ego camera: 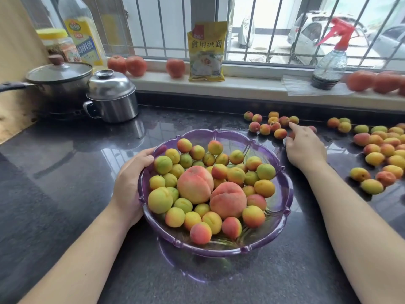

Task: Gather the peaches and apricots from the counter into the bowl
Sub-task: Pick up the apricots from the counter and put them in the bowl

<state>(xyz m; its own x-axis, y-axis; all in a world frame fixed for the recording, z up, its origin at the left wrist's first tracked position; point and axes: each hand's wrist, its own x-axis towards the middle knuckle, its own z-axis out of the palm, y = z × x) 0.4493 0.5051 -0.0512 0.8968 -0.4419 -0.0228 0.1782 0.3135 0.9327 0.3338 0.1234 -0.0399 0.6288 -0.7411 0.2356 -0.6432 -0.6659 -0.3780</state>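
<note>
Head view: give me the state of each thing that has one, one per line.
Purple bowl: upright, partly full of fruit.
Left hand: grips the bowl's rim.
Right hand: reaching into the counter apricots, forefinger extended; grasp unclear.
Pot: lid on.
Steel container: lid on.
Spray bottle: upright.

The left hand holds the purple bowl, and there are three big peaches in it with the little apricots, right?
Almost. The left hand does hold the purple bowl, but the head view shows two big peaches, not three, sitting among the little apricots.
</note>
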